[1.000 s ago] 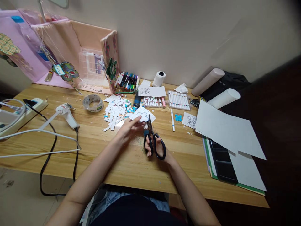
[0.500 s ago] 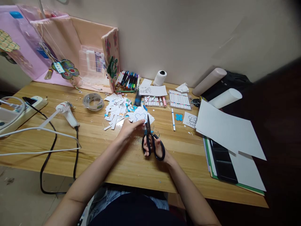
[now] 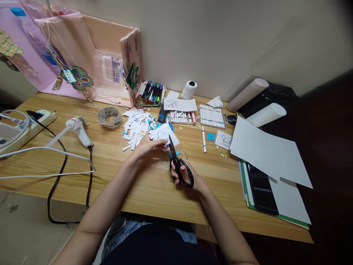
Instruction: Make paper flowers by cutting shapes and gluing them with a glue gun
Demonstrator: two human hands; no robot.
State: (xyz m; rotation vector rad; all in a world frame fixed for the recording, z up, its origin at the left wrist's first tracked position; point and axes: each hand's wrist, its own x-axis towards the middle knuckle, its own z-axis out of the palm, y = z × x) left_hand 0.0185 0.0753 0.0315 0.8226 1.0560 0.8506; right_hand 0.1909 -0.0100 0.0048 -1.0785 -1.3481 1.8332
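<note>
Between the thumb and fingers of my left hand (image 3: 151,145) is a white piece of paper (image 3: 163,133) with a blue flower outline drawn on it. My right hand (image 3: 186,175) grips black-handled scissors (image 3: 174,154), fingers through the loops. The blades point away from me and lie against the paper's right side, near my left thumb tip. Behind the paper, a heap of white and blue paper scraps (image 3: 135,127) spreads on the wooden table (image 3: 154,195). A small blue flower cut-out (image 3: 210,137) lies farther right beside a marker (image 3: 204,139).
On the left are a glue gun (image 3: 79,132), a tape roll (image 3: 109,117), a power strip (image 3: 41,123) and trailing cables. Marker sets (image 3: 211,116) and a thread cone (image 3: 189,90) stand at the back. White sheets (image 3: 264,151) overhang folders on the right.
The scissors have tilted further left and their handles have closed together. The flower-marked paper and my left hand have shifted slightly left.
</note>
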